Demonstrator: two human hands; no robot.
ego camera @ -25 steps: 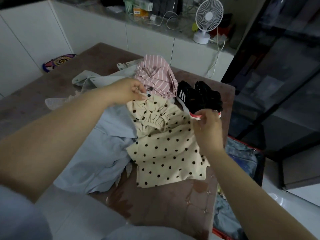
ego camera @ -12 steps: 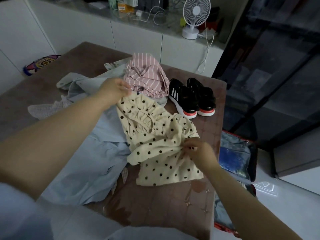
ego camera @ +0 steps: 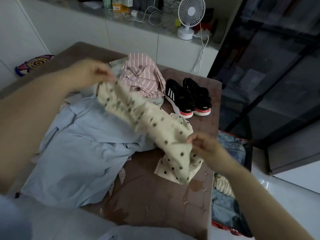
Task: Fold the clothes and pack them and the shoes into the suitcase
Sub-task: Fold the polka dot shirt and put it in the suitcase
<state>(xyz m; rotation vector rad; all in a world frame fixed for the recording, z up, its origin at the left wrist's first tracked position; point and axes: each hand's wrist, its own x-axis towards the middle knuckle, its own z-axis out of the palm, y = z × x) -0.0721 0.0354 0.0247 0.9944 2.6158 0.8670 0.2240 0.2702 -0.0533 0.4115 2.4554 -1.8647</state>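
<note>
A person's left hand (ego camera: 90,73) pinched one end of a cream polka-dot garment (ego camera: 155,129) held over a light-blue shirt (ego camera: 78,144) on the table (ego camera: 155,205). The right hand (ego camera: 206,146) gripped the other end in curled fingers, with black shoes (ego camera: 188,97) beyond and the open suitcase (ego camera: 230,213) beside the table.

I see both hands, left hand (ego camera: 90,73) and right hand (ego camera: 206,146), pinching the cream polka-dotted cloth garment (ego camera: 152,125) above the brown table (ego camera: 155,201).

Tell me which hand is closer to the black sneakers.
Right. The right hand grips the polka-dot garment just in front of the black sneakers; the left hand holds its other end, farther left past the pink striped garment.
</note>
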